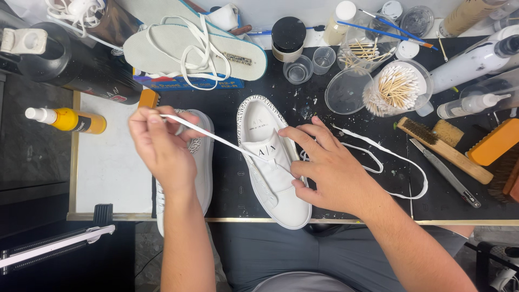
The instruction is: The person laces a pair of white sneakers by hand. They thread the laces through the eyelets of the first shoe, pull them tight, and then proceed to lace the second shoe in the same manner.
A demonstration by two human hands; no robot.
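At the far left a yellow spray bottle (70,120) lies on its side on the dark counter, just beside the pale mat (111,162). My left hand (162,148) is raised over the mat's right edge, thumb and forefinger pinched shut on the end of a white lace (216,138), the other fingers curled in. Partly hidden under that hand lies 1 white sneaker (203,157). The lace runs taut, down and to the right, into the second white sneaker (270,162), which sits sole-down on the black work mat (232,184) with its toe toward me and a patterned trim round the collar. My right hand (330,167) rests on that shoe's right side, fingers spread and half open, fingertips pressing the tongue and eyelet area; I cannot tell whether they grip the lace there. To the right of that hand a loose white lace (400,162) loops across the black mat. Beyond it lie a wooden brush (443,148) and a metal tool (446,173). Farther back stands a clear cup of cotton swabs (397,89), and behind the sneakers 2 pale flip-flops (189,43) are stacked
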